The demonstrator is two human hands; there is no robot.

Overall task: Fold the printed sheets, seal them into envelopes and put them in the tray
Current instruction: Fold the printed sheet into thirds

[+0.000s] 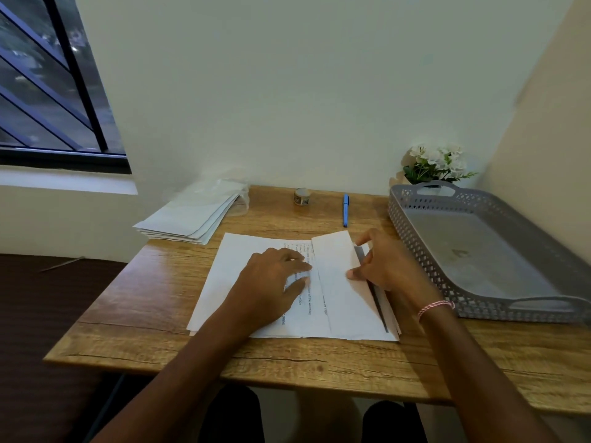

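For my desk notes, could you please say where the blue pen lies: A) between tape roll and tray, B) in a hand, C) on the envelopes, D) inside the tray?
A: the pen lies on the desk, tape roll to its left, tray to its right.

Left hand lies flat, fingers straight, pressing down; right hand curls, thumb and fingers pinching the sheet.

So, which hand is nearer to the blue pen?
Right. The right hand, pinching the printed sheet, is just on the near side of the blue pen; the left hand presses farther left.
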